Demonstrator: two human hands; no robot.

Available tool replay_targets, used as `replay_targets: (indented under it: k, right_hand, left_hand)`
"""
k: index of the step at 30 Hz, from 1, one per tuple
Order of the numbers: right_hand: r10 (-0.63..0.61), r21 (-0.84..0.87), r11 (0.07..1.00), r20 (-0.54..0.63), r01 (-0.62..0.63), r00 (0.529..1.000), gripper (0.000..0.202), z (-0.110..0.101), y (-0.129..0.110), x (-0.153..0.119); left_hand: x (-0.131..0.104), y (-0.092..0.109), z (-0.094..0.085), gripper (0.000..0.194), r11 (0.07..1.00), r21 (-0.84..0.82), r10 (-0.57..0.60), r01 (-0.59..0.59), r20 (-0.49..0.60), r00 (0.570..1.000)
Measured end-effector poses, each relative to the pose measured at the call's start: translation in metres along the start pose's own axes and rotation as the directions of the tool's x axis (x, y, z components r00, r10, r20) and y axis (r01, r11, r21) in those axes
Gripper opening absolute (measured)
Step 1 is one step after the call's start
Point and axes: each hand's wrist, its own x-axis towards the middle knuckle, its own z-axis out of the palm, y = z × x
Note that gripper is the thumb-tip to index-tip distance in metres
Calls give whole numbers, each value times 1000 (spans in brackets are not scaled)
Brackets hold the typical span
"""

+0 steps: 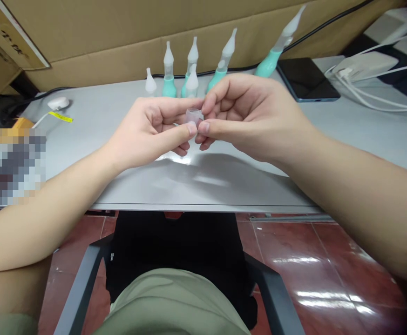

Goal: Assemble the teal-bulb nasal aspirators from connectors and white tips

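Observation:
Above the front part of the desk, a small translucent plastic tube piece (193,115) sits between my two hands. My left hand (147,125) pinches it between thumb and fingers from the left. From the right, the fingertips and thumb of my right hand (252,116) close on its other side; the fingers cover part of it. Just behind my hands stand several nasal aspirators with teal bulbs, clear middles and white tips, such as one upright nasal aspirator (169,70) and a leaning nasal aspirator (276,46). A separate white tip (150,83) stands left of them.
A black phone (308,79) lies at the right of the grey desk (245,184), beside white cables (357,88) and a white adapter (371,63). At the left are a small white device (58,103) and a cable with a yellow tag (61,117). Cardboard (119,37) lines the back.

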Motion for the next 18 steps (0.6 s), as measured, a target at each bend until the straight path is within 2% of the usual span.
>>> replay_targets:
  k: [4, 11, 18]
  right_hand:
    - [-71, -84, 994, -3, 71, 997, 45, -2, 4, 2]
    - [-131, -157, 979, -1, 129, 991, 31, -1, 8, 0]
    - [-152, -155, 976, 32, 155, 988, 30, -4, 11, 0]
  left_hand:
    - [1, -6, -4, 26, 999, -6, 44, -44, 11, 999]
    - [4, -4, -4, 64, 997, 2, 82, -83, 96, 992]
    - [7, -5, -2, 75, 996, -41, 89, -84, 135, 987]
